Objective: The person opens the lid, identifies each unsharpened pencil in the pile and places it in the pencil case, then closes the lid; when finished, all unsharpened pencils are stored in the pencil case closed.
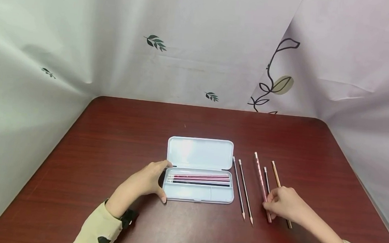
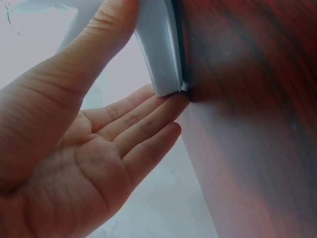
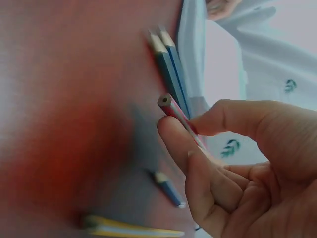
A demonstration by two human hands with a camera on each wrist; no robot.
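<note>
A white pencil case (image 1: 187, 192) lies with its lid (image 1: 200, 152) folded back; several pink and dark pencils (image 1: 200, 177) rest in its rear compartment. My left hand (image 1: 146, 178) holds the case's left end, thumb at the front corner and fingers toward the hinge. In the left wrist view its fingers (image 2: 143, 126) touch the case's end (image 2: 161, 54). My right hand (image 1: 285, 205) pinches a pink patterned pencil (image 1: 259, 173) near its front end, between thumb and fingers. The right wrist view shows this pencil's flat, unsharpened tip (image 3: 166, 100).
Two sharpened pencils, one bluish (image 1: 238, 186) and one dark (image 1: 245, 191), lie just right of the case. A shorter dark pencil (image 1: 266, 178) and a yellow pencil (image 1: 276, 173) lie near my right hand. A white patterned cloth (image 1: 184, 72) hangs behind the brown table (image 1: 130, 124).
</note>
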